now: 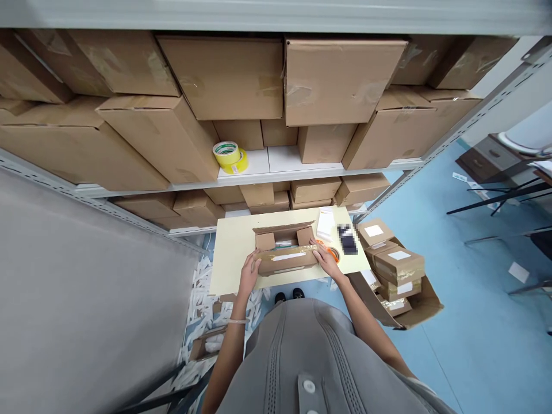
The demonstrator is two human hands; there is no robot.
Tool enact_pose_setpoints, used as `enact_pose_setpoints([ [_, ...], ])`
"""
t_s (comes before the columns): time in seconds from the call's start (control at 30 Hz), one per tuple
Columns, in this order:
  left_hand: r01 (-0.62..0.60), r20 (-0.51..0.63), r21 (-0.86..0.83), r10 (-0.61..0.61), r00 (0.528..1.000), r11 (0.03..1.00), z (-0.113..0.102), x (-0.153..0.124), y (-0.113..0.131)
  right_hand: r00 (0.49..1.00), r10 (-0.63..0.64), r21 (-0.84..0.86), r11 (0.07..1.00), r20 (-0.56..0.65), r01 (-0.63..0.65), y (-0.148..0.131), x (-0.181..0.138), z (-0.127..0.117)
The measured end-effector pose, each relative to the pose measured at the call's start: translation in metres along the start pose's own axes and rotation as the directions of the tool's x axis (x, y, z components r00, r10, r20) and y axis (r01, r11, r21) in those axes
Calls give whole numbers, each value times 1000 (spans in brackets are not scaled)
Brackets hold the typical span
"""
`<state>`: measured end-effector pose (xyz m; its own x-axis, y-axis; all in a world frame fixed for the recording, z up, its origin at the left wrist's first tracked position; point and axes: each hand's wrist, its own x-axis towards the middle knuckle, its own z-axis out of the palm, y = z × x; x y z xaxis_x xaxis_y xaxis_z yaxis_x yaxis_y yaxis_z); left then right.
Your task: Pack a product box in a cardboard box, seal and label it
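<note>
Here: left hand (249, 271) and right hand (326, 260), both closed on a cardboard box (287, 260). Orange tape roll (333, 253) at three o'clock.

A steel shelving unit (259, 175) occupies the forward field, its grey uprights and white shelf beams carrying stacked brown cardboard cartons (228, 77) on two visible levels. A grey panel (90, 287) runs along the left side. The floor is pale blue vinyl (435, 356), with white shredded paper filler (200, 310) piled at the shelf base. To the right stand a wooden drawer unit (487, 158) and dark metal furniture legs (491, 198), backed by a white wall (495, 98).
</note>
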<state>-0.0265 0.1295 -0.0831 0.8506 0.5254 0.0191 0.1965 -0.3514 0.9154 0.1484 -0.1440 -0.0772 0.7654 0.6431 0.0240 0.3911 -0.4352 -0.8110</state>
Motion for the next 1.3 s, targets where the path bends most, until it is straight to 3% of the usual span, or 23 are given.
enact_pose_setpoints([
  [0.27,42,-39,-99,-46,998,994,5,-10,-6,997,18,71,997,-79,-12,5,-5,10],
  [0.4,65,-41,-94,-69,997,993,7,-10,-10,983,33,90,996,-180,-17,8,-2,15],
  [0.53,23,-83,-83,-30,996,996,10,-9,-13,950,74,58,997,-302,-59,7,4,20],
  [0.63,-21,-125,-76,11,992,997,13,-9,-15,948,58,-7,998,-313,-63,8,6,21],
  [0.73,-35,-143,-110,19,990,993,16,-8,-19,947,18,-75,996,-320,-44,6,11,15],
  [0.87,47,-111,-216,-72,991,975,20,-7,-25,938,-109,-195,980,-330,45,-18,33,-11],
  [0.97,96,-95,-262,-124,988,960,22,-7,-29,928,-239,-341,930,-285,135,-49,57,-30],
  [1.03,106,-95,-267,-136,986,958,23,-7,-32,936,-297,-451,873,-188,186,-68,71,-33],
  [1.17,116,-90,-254,-143,986,960,23,-7,-35,955,-295,-576,776,26,256,-85,79,-16],
  [1.3,118,-109,-242,-148,983,963,25,-6,-37,968,-236,-613,753,90,241,-77,60,11],
])
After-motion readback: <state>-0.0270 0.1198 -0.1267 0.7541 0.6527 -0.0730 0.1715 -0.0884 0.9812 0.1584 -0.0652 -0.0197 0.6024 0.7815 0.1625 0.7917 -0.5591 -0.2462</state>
